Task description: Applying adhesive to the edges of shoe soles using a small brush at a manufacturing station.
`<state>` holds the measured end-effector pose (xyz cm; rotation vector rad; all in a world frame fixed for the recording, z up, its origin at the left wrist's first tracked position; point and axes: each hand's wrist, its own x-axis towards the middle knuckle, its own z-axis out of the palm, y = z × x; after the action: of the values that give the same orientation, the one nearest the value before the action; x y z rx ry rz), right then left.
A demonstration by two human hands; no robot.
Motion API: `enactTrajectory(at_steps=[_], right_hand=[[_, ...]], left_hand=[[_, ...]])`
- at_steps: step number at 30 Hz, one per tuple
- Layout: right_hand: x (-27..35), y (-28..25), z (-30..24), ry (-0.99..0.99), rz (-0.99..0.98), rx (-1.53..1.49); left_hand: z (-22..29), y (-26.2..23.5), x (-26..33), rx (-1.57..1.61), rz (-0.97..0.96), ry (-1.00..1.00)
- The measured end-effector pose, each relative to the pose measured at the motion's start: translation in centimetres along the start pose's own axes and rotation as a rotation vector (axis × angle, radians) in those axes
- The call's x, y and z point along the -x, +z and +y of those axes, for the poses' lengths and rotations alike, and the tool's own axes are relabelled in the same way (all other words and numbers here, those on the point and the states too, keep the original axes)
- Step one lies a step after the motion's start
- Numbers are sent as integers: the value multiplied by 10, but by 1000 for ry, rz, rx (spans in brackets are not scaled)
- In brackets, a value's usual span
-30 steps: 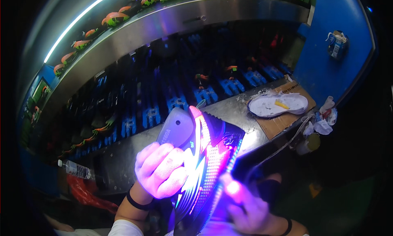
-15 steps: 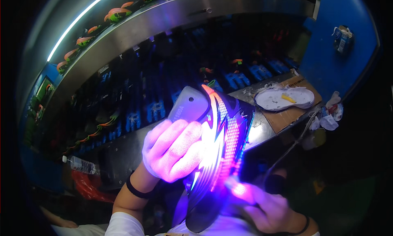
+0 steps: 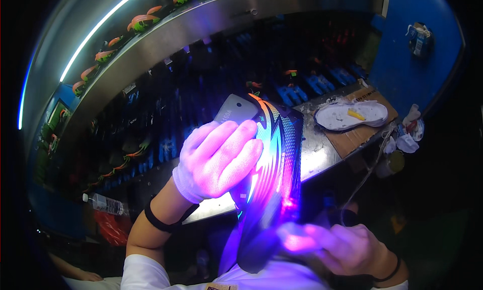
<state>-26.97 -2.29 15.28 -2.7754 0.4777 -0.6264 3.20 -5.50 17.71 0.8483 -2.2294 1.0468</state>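
A dark shoe upper with a shiny wavy pattern and an orange heel edge fits over a grey shoe last. The last's flat top shows at the upper left, and the toe points down toward me. My left hand, in a pale glove lit pink, is closed around the side of the shoe and holds it up. Beside the lower right of the shoe is my right hand, its fingers pinched and partly blurred. A bright pink-violet glow falls on its fingertips; whatever they hold cannot be made out.
A white shoe sole with a yellow piece on it lies on cardboard to the right. A cord hangs near a jar. At left are a plastic bottle and red bag. Behind stands a metal-framed rack.
My left hand has shifted slightly up, and the shoe has tilted to show its side differently. My right hand has moved a little right and down, away from the shoe.
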Motion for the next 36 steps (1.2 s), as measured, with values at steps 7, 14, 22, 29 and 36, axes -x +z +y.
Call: enactTrajectory(at_steps=[7,14,22,29,36], right_hand=[[1,31,0,27,228,-428],[8,35,0,66,231,-505],[5,36,-2,-53,274,-168],[8,19,1,67,266,-463],[7,-8,7,39,133,-72]], left_hand=[[2,7,7,38,-51,-54],[2,12,10,45,-129,-84],[8,13,12,96,-247,-172],[12,2,10,290,-432,-283],[14,-15,5,490,-761,-393]])
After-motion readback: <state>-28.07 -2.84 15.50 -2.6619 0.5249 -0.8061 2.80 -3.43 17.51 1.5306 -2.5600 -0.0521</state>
